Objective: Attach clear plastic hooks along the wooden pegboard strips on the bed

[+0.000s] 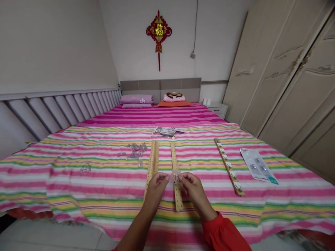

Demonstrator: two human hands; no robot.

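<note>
My left hand (156, 184) and my right hand (192, 186) are both pinched on a small clear plastic piece (175, 175), held between them just above a perforated wooden strip (176, 174) on the striped bedcover. Two more perforated wooden strips (152, 164) lie side by side to the left of it. Further right lies a wooden strip with several white round hooks (229, 166) fixed along it.
A blister pack (258, 166) lies at the right of the bed (78, 181). Clear plastic scraps (136, 150) lie left of the strips, and opened packaging (166, 131) behind them. Pillows (137, 100) are at the headboard, a wardrobe (288, 87) stands right, and a padded wall panel (52, 111) runs left.
</note>
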